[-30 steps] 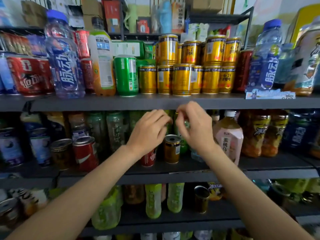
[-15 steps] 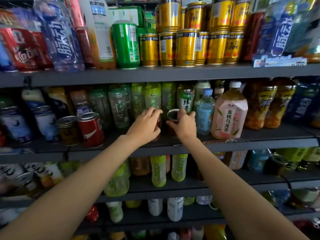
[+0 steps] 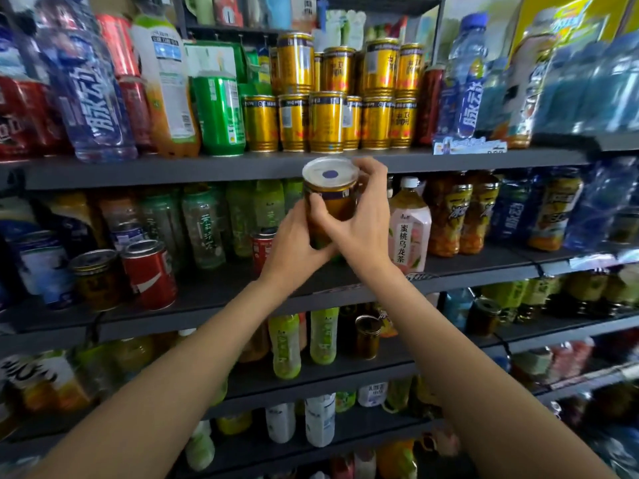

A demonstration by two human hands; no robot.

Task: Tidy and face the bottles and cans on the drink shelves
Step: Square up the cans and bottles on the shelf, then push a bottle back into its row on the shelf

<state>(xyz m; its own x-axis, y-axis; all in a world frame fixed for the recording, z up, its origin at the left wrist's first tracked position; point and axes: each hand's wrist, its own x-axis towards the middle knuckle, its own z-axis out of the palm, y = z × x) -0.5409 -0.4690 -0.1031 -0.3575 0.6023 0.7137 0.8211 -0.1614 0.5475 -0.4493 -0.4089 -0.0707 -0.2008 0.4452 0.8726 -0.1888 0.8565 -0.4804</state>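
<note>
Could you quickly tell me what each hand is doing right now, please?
Left hand: grips the gold can.
Right hand: grips the same can.

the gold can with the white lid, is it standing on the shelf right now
No, the gold can is lifted off the shelf, gripped by the left hand and right hand.

Both bare forearms extend forward and upward, converging at the wrists. The left hand (image 3: 294,242) and right hand (image 3: 359,223) grip 1 can (image 3: 330,198) between them (fingers curled round its sides).
</note>
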